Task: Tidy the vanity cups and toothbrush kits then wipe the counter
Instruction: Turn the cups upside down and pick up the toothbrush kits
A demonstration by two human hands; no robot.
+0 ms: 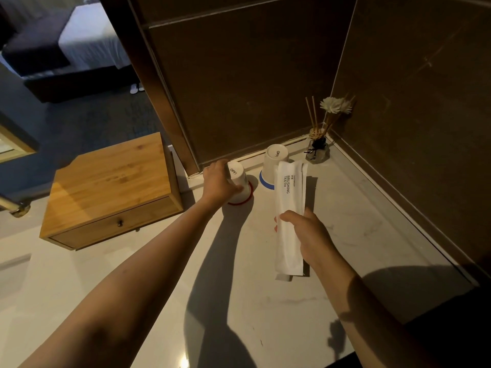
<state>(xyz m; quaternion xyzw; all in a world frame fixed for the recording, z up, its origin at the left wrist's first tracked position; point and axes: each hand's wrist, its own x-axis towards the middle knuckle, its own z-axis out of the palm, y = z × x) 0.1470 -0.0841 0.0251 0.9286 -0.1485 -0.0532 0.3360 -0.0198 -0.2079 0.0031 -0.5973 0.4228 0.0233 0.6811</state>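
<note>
A pale marble worktop fills a corner of dark brown walls, with a bedroom beyond. One wooden drawer box sits at its left. Two upturned white cups stand near the back wall: the left hand has its grip closed around the red-rimmed cup, beside the blue-rimmed cup. The right hand pinches one toothbrush kit above the worktop. One reed diffuser holds sticks and a flower.
</note>
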